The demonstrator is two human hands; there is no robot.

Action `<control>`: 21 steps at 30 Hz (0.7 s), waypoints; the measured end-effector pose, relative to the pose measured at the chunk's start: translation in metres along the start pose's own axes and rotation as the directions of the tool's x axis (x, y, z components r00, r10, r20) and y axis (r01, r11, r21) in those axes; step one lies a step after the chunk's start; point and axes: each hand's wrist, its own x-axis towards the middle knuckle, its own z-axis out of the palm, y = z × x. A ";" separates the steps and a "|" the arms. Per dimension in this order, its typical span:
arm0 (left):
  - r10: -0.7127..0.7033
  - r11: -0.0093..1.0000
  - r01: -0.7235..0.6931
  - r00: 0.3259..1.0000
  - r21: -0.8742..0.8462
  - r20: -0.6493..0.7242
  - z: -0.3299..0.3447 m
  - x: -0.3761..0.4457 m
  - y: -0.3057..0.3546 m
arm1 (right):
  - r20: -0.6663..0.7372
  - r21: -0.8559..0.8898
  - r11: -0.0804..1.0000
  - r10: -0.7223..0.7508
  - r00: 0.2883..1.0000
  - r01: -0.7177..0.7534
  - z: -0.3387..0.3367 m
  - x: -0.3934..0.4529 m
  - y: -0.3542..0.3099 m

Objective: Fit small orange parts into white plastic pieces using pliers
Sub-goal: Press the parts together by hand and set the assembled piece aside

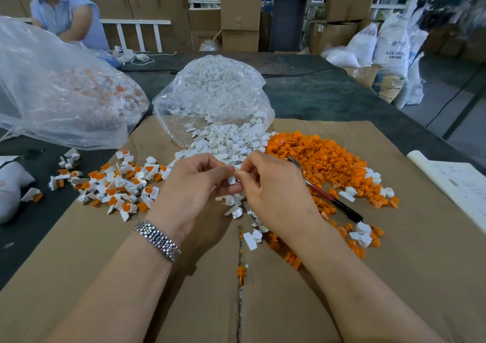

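Observation:
My left hand and my right hand meet above the cardboard, fingertips pinching one small white plastic piece between them. Whether an orange part sits in it is hidden by my fingers. A heap of loose orange parts lies to the right, and a heap of white pieces spills from an open clear bag ahead. Pliers with red and black handles lie on the orange heap, right of my right hand, untouched. Assembled white-and-orange pieces lie in a pile to the left.
A flat cardboard sheet covers the dark table. A large clear bag of assembled pieces stands at the left. Paper sheets lie at the right edge. A person in a blue shirt works at the far left. Boxes and sacks stand behind.

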 end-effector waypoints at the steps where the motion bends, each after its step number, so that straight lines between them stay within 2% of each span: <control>1: 0.006 1.000 -0.006 1.000 0.003 -0.007 0.001 0.000 -0.001 | 0.013 0.048 0.996 0.079 0.997 -0.080 0.002 0.001 -0.001; 4: 0.001 0.999 0.000 1.000 0.042 -0.020 0.002 0.000 -0.003 | 0.102 0.273 0.913 0.286 0.953 -0.303 0.001 0.003 -0.001; 6: -0.017 0.999 0.018 1.000 0.048 -0.020 0.001 0.000 -0.002 | 0.196 0.404 0.841 0.305 0.932 -0.360 -0.007 0.002 0.001; 8: -0.034 0.999 0.035 0.999 0.024 -0.017 -0.001 0.000 0.001 | 0.248 0.463 0.813 0.265 0.932 -0.354 -0.012 0.002 0.003; 10: -0.030 1.000 0.030 0.999 0.006 -0.020 -0.001 -0.001 0.001 | 0.188 0.353 0.894 0.223 0.957 -0.277 -0.010 0.001 0.003; 12: -0.007 1.000 0.007 0.999 0.005 -0.031 0.002 -0.003 0.001 | 0.077 0.136 0.975 0.165 0.983 -0.174 -0.004 0.002 0.002; 14: 0.033 0.999 -0.033 0.998 0.009 -0.052 0.007 -0.004 0.000 | 0.005 0.075 0.986 0.147 0.989 -0.147 0.001 0.002 -0.001; 18: 0.146 0.981 -0.132 0.985 0.145 -0.088 0.017 -0.006 -0.004 | -0.016 0.278 0.912 0.317 0.948 -0.300 0.003 0.003 -0.002; 20: 0.183 0.962 -0.162 0.980 0.218 -0.081 0.018 -0.007 -0.005 | 0.047 0.445 0.812 0.400 0.915 -0.378 0.002 0.003 -0.001; 21: 0.171 0.968 -0.153 0.982 0.198 -0.079 0.018 -0.008 -0.005 | 0.095 0.517 0.753 0.421 0.902 -0.406 0.000 0.003 0.000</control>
